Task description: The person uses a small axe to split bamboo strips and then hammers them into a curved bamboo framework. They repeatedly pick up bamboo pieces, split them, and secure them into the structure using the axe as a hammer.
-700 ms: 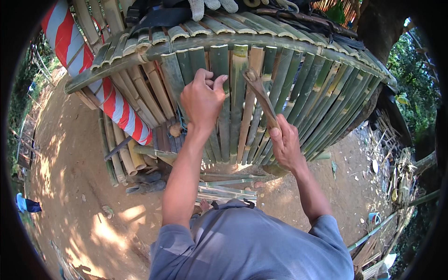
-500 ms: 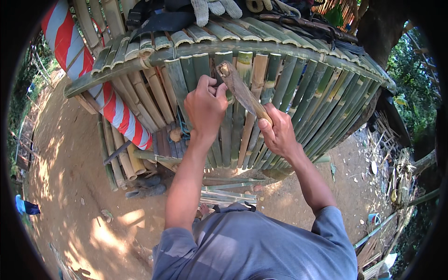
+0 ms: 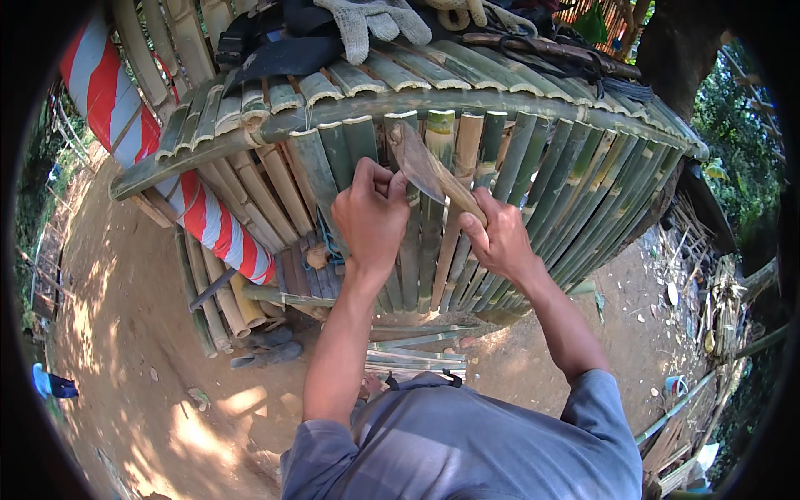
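An outdoor site with a dirt floor (image 3: pixel 125 333): a curved bamboo rail (image 3: pixel 454 102) edges a slatted bamboo surface (image 3: pixel 483 67), with pale gloves (image 3: pixel 379 21) lying behind the rail and a red-and-white striped post (image 3: pixel 208 208) crossing its left part. Upright bamboo slats (image 3: pixel 542 179) descend below the rail. The hatchet-like tool (image 3: pixel 417 162), just below the rail, has swung leftward from a paler slat (image 3: pixel 468 137) and now overlaps the upper end of a dark green slat (image 3: pixel 409 262), suggesting work centred there. The right hand (image 3: pixel 502 237) grips its wooden handle, the forearm slanting inward beneath the rail. The left hand (image 3: pixel 372 218), also below the rail, has fingers curled narrowly against the thumb; whether they pinch anything cannot be told.
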`<state>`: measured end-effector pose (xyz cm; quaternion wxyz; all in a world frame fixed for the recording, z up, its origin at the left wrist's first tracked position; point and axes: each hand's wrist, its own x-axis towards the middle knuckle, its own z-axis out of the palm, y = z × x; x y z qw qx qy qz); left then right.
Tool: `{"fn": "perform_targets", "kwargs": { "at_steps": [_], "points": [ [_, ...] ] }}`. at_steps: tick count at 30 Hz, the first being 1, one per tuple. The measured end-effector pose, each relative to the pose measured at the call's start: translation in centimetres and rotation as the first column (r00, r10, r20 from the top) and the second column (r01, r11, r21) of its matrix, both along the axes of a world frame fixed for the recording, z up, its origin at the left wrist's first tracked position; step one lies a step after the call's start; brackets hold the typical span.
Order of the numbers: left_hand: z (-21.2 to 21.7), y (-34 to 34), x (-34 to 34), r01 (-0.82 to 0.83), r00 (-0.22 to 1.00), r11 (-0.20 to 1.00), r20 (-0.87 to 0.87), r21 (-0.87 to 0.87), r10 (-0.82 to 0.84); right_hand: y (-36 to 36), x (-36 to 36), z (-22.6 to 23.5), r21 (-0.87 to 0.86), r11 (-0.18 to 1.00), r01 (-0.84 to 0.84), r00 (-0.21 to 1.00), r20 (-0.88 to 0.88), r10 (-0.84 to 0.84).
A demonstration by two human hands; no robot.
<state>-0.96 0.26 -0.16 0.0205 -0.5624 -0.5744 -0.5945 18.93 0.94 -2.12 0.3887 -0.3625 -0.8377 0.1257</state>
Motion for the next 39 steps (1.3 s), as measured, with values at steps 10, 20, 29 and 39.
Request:
{"fn": "perform_targets", "kwargs": {
  "at_steps": [10,20,29,39],
  "points": [
    [0.4,-0.5,-0.2,0.102,0.995,0.995,-0.021,-0.007,-0.102,0.9,-0.2,0.2,-0.082,0.991,0.104,0.989,0.114,-0.094],
    [-0.4,0.1,0.0,0.036,0.999,0.999,0.006,0.001,-0.036,0.8,-0.1,-0.4,-0.068,0.997,0.024,1.0,0.02,-0.023],
    [-0.1,-0.6,0.3,0.066,0.997,0.997,0.05,-0.048,-0.063,-0.2,-1.1,-0.3,-0.09,0.996,0.013,0.996,-0.085,-0.021],
    [-1.6,0.7,-1.3,0.026,0.99,0.995,-0.138,0.099,-0.012,-0.6,-1.1,-0.1,-0.044,0.999,-0.029,0.998,-0.064,0.026]
  ]
}}
